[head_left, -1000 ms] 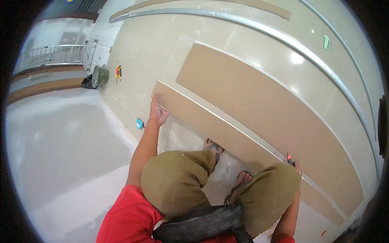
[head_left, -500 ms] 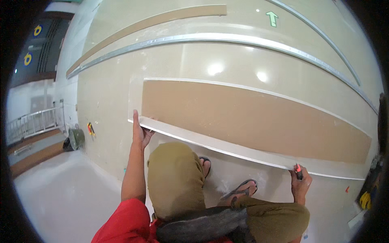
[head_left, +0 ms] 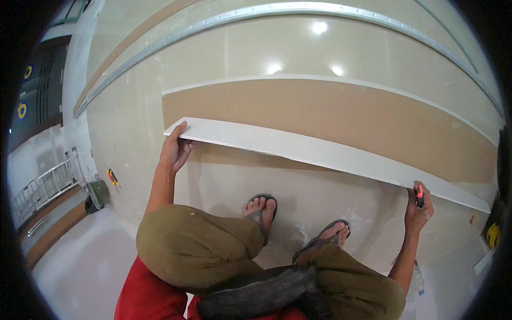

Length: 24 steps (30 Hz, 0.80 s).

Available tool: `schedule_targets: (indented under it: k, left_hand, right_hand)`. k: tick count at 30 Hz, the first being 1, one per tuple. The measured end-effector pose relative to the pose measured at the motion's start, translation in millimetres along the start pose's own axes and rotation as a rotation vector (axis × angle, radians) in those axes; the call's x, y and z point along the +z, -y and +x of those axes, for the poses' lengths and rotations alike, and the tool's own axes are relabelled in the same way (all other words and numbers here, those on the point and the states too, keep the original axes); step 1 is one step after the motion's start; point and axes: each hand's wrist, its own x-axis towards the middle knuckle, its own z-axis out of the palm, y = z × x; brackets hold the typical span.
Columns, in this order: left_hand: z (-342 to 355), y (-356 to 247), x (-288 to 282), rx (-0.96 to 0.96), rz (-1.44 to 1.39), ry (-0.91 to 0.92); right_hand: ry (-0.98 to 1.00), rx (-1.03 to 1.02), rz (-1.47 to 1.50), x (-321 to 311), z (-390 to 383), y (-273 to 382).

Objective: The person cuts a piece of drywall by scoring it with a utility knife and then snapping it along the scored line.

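The white strip (head_left: 320, 152), raised on edge above the brown board (head_left: 330, 120), is gripped at its left end by the left hand (head_left: 175, 152) while a red cutter (head_left: 420, 195) is clenched in the right hand (head_left: 418, 210); the unsupported middle could sag and snap.

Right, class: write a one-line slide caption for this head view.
Squatting person's left hand lifts a long white cut plasterboard strip; right hand holds an orange utility knife.
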Motion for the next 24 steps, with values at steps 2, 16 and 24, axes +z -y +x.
schedule_targets:
  k: [2,16,24]
  left_hand:
    - [-1.5,9.6,-15.3,-0.029,0.063,0.016]
    - [-55.5,21.0,132.6,1.317,1.522,0.596]
    - [-21.2,37.8,153.9,1.589,1.561,0.616]
  right_hand:
    - [0.017,0.153,0.014,4.6,-1.3,-1.4]
    - [-0.032,0.020,-0.006,0.0,40.2,0.4]
    - [0.084,0.084,-0.130,-8.8,39.7,15.5]
